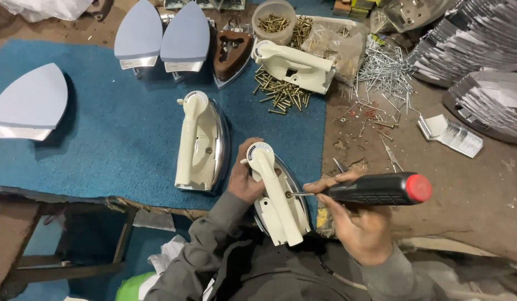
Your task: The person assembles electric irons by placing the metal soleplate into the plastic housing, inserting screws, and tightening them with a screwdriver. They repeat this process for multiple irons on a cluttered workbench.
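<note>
**Screwdriver on the iron handle, both hands busy**

Your right hand [356, 220] is wrapped tight around the screwdriver [375, 188], black grip with a red end cap, and the shaft tip sits against the side of the cream handle on the iron [275, 195] right in front of you. Your left hand [244, 178] is clamped on that iron's left side, steadying it at the edge of the blue mat [119, 128]. Just left of it a second cream iron [201, 142] lies on the mat. Further up there's a loose handle [294, 66], a scatter of brass screws [283, 95] and a tub of screws [274, 21]. Blue-covered soleplates [163, 36] sit along the top.
</note>
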